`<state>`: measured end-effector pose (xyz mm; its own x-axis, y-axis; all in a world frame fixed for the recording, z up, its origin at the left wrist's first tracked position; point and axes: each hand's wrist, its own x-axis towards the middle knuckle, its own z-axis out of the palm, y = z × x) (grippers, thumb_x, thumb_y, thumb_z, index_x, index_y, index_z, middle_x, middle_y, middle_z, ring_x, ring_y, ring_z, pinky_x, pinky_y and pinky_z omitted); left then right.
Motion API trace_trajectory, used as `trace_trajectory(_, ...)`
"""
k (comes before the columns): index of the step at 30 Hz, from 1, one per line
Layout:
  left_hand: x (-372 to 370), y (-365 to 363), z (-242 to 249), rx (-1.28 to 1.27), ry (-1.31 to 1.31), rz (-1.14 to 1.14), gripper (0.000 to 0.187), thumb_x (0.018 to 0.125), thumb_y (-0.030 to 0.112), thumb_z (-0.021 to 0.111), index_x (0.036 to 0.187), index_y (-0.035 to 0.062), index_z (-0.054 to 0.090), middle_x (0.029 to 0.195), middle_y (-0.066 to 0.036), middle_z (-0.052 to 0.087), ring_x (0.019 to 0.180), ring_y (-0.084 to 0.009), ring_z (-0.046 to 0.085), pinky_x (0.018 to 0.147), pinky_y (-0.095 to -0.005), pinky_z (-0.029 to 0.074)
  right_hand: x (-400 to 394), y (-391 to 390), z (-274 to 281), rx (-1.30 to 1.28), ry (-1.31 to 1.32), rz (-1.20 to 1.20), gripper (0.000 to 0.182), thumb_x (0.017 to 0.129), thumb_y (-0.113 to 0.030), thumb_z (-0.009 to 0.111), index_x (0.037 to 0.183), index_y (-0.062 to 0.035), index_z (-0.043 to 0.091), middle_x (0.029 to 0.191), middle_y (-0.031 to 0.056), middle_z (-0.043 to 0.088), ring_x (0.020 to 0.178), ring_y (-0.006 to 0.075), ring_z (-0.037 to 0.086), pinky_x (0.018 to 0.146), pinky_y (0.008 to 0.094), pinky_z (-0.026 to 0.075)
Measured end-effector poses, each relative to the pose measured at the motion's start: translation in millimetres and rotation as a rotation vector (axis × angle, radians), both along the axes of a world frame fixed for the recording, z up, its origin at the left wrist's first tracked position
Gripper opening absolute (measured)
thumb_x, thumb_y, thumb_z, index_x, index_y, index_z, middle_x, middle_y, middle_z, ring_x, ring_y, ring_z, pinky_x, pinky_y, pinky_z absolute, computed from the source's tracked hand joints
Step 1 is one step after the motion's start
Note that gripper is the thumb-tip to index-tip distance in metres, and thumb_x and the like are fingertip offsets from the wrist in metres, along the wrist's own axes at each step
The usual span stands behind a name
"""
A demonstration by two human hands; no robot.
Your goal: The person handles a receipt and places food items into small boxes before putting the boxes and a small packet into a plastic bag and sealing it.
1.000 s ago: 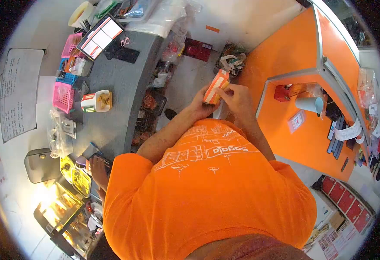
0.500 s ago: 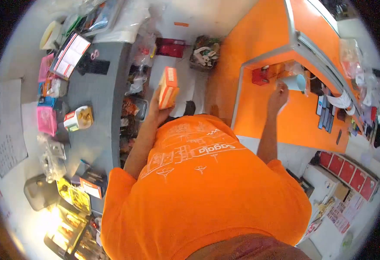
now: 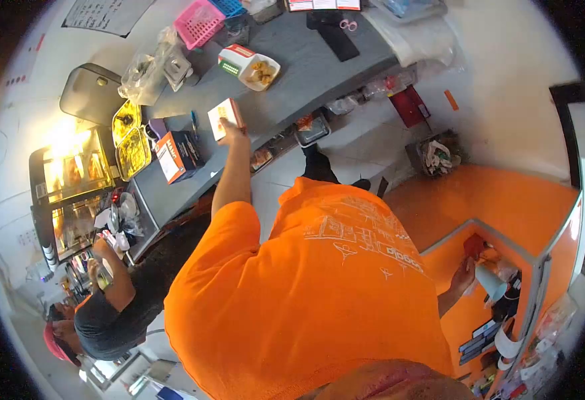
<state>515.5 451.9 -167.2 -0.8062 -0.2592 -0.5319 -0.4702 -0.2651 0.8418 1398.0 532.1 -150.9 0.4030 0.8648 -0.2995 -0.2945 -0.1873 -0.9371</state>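
My left hand [image 3: 234, 132] grips a small white and orange carton [image 3: 224, 115] and holds it over the front edge of a grey counter [image 3: 292, 80]. A paper food box [image 3: 239, 59] with an open side lies beyond it, with browned pieces of food [image 3: 262, 72] showing. To the left of my hand stands a black and orange box [image 3: 178, 157] with a white panel. My right hand [image 3: 464, 275] is at the orange counter on the right, fingers curled, nothing visible in them. Close to it are a red object [image 3: 475, 247] and a light-blue cylinder [image 3: 490, 283].
A co-worker in a dark shirt and red cap [image 3: 58, 344] works at the lower left, near a lit food warmer [image 3: 79, 175]. Yellow trays [image 3: 134, 152] stand beside the warmer. A bin [image 3: 439, 155] sits on the floor by the wall. Pink baskets [image 3: 199, 24] line the counter's back.
My view and body have turned left, toward the grey counter. My left hand has brought the carton from above the floor to the counter's edge. The co-worker has come into view.
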Motion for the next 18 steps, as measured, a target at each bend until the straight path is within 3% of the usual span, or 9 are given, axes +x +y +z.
trace_trajectory(2, -49.8, -13.3, -24.4, -0.064, -0.022, 0.006, 0.079, 0.079, 0.046, 0.076, 0.131, 0.0205, 0.022, 0.113, -0.012, 0.056, 0.079, -0.0267, 0.062, 0.053, -0.0382, 0.053, -20.9, -4.0, 3.5, -0.078, -0.394, -0.129, 0.040, 0.095, -0.018, 0.056, 0.133, -0.0036, 0.051, 0.126, 0.0189, 0.057, 0.109, 0.0285, 0.058, 0.095, 0.0383, 0.047)
trace_trajectory(4, -85.2, -31.3, -48.3, 0.007, 0.051, -0.188, 0.083, 0.075, 0.049, 0.079, 0.130, 0.0195, 0.025, 0.112, -0.012, 0.057, 0.079, -0.0283, 0.061, 0.056, -0.0398, 0.053, -60.4, -5.8, 14.8, -0.158, -0.917, -0.248, 0.040, 0.096, -0.017, 0.055, 0.133, -0.0034, 0.051, 0.126, 0.0192, 0.057, 0.110, 0.0297, 0.057, 0.095, 0.0385, 0.047)
trace_trajectory(5, -96.2, -30.7, -49.1, -0.156, -0.038, -0.162, 0.084, 0.074, 0.052, 0.078, 0.130, 0.0155, 0.027, 0.113, -0.015, 0.057, 0.084, -0.0287, 0.061, 0.062, -0.0376, 0.055, -86.5, -4.8, 21.9, -0.183, -1.130, -0.299, 0.039, 0.096, -0.017, 0.055, 0.132, -0.0033, 0.051, 0.126, 0.0193, 0.058, 0.111, 0.0302, 0.057, 0.095, 0.0387, 0.047)
trace_trajectory(8, -97.4, -6.8, -8.5, -0.921, -0.252, 0.137, 0.091, 0.073, 0.058, 0.074, 0.142, 0.0114, 0.036, 0.125, -0.025, 0.052, 0.111, -0.0407, 0.057, 0.090, -0.0495, 0.048, -186.6, 17.7, 30.5, -0.067, -1.425, -0.336, 0.038, 0.096, -0.016, 0.054, 0.132, -0.0030, 0.051, 0.126, 0.0197, 0.058, 0.112, 0.0319, 0.057, 0.095, 0.0390, 0.046)
trace_trajectory(9, -93.9, 0.2, -7.3, -1.097, -0.060, 0.155, 0.087, 0.078, 0.056, 0.071, 0.143, 0.0111, 0.035, 0.130, -0.025, 0.048, 0.121, -0.0404, 0.049, 0.097, -0.0471, 0.043, -225.2, 32.5, 31.7, 0.018, -1.453, -0.294, 0.038, 0.096, -0.015, 0.053, 0.132, -0.0030, 0.051, 0.126, 0.0198, 0.058, 0.113, 0.0325, 0.057, 0.095, 0.0391, 0.046)
trace_trajectory(10, -61.1, 14.8, 46.8, -1.022, 0.163, -0.056, 0.080, 0.084, 0.045, 0.071, 0.144, 0.0074, 0.034, 0.135, -0.024, 0.043, 0.126, -0.0386, 0.043, 0.102, -0.0452, 0.039, -266.8, 53.2, 32.3, 0.114, -1.460, -0.232, 0.038, 0.096, -0.015, 0.053, 0.132, -0.0029, 0.051, 0.126, 0.0199, 0.058, 0.113, 0.0331, 0.057, 0.095, 0.0392, 0.046)
trace_trajectory(13, -86.2, 35.5, 0.7, -0.301, 0.599, -0.591, 0.077, 0.086, 0.034, 0.072, 0.144, 0.0020, 0.033, 0.137, -0.023, 0.041, 0.126, -0.0352, 0.044, 0.104, -0.0430, 0.037, -392.2, 130.3, 42.4, 0.434, -1.448, 0.006, 0.037, 0.096, -0.014, 0.052, 0.131, -0.0026, 0.051, 0.126, 0.0203, 0.058, 0.115, 0.0348, 0.057, 0.096, 0.0396, 0.046)
trace_trajectory(14, -97.0, 50.8, -9.2, -0.457, 0.595, -0.638, 0.076, 0.086, 0.028, 0.073, 0.142, -0.0033, 0.032, 0.138, -0.023, 0.041, 0.126, -0.0314, 0.043, 0.105, -0.0415, 0.035, -433.5, 165.2, 49.1, 0.543, -1.426, 0.109, 0.037, 0.096, -0.014, 0.051, 0.131, -0.0025, 0.051, 0.126, 0.0204, 0.059, 0.115, 0.0353, 0.057, 0.096, 0.0397, 0.046)
trace_trajectory(18, -147.3, 111.5, -51.7, -0.240, 0.200, -0.594, 0.079, 0.083, 0.031, 0.075, 0.140, -0.0057, 0.034, 0.136, -0.024, 0.045, 0.127, -0.0332, 0.046, 0.105, -0.0398, 0.036, -582.5, 301.1, 91.2, 0.844, -1.331, 0.473, 0.035, 0.096, -0.012, 0.050, 0.130, -0.0021, 0.051, 0.126, 0.0209, 0.059, 0.117, 0.0376, 0.056, 0.096, 0.0402, 0.046)
